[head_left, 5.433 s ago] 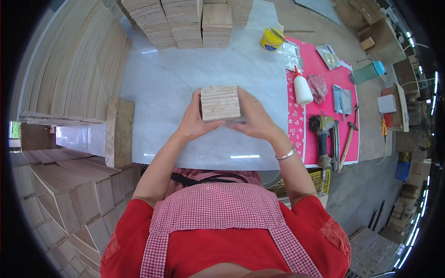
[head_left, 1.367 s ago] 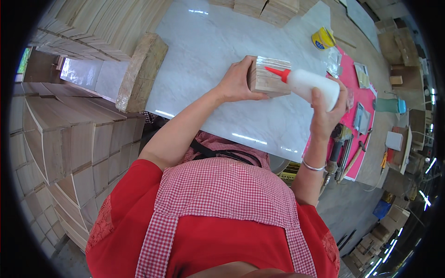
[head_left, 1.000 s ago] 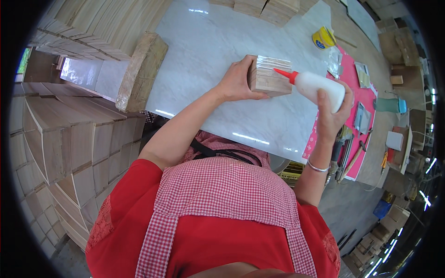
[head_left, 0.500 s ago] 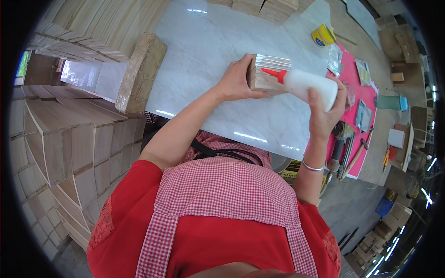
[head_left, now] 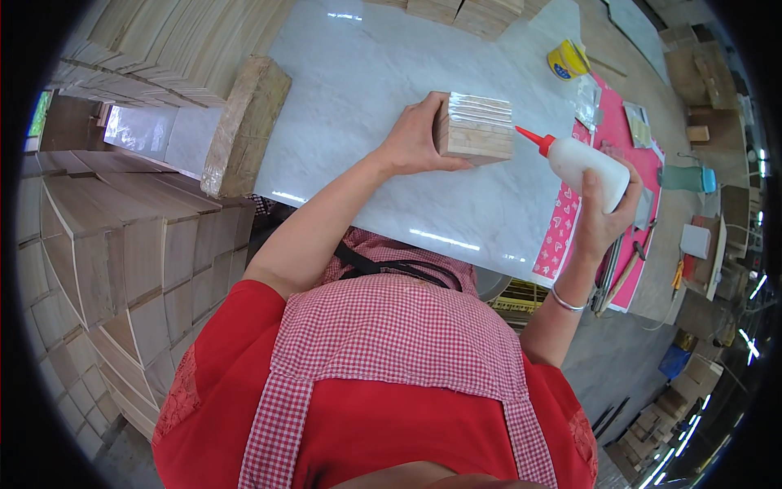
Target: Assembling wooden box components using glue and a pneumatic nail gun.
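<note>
My left hand [head_left: 418, 138] grips the left side of a stack of thin wooden boards [head_left: 479, 140], thumb at the near edge and fingers at the far side. Several white lines of glue [head_left: 481, 110] run across the far part of the stack's upward side. In my right hand [head_left: 607, 204] is a white squeeze bottle [head_left: 588, 169] with a red pointed nozzle [head_left: 533, 140]. The bottle lies tilted, its tip pointing left, just off the stack's right edge. Beneath is a pale marbled tabletop [head_left: 350, 90].
A long wrapped wooden block [head_left: 247, 126] lies along the table's left edge, beside tall stacks of boards [head_left: 175, 49]. A yellow tub [head_left: 568, 61] stands at the far right. Pink patterned sheeting [head_left: 558, 236] holds a hammer [head_left: 627, 273] and other tools. More wooden blocks [head_left: 489, 15] sit at the far edge.
My right hand has moved the bottle to the right, so its nozzle has left the space above the boards. More glue lines show on the near part. My left hand has stayed put.
</note>
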{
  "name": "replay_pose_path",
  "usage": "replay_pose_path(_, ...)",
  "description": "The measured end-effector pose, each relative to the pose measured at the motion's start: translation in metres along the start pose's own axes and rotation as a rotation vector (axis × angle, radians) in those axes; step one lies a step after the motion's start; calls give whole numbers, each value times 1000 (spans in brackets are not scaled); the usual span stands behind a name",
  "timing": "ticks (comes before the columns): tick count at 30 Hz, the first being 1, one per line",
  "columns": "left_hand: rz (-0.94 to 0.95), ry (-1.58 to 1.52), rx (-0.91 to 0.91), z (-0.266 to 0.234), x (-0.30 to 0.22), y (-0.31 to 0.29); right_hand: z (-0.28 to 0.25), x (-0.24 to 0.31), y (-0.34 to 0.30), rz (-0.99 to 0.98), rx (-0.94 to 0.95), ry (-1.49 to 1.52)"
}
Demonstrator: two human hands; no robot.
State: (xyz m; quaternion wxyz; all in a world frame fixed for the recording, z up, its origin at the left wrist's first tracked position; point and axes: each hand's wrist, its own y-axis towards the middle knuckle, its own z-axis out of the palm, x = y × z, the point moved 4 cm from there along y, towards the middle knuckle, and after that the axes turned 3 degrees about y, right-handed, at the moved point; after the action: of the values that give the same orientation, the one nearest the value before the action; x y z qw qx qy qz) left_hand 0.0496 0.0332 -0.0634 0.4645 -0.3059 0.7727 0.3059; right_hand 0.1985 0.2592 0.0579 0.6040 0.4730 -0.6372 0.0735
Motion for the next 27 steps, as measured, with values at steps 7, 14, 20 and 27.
replay_pose_path(7, 1, 6, 2, 0, -2, 1, 37, 12, -16, 48, 66, 129)
replay_pose_path(14, -5, -18, -21, -1, -2, 0, 46, 12, -13, 56, 146, 97)
replay_pose_path(20, 1, -5, -20, 0, 0, 0, 6, 2, -5, 30, 37, 16)
replay_pose_path(27, 24, -2, -43, 0, 1, 0, 8, 4, -10, 54, -18, 65)
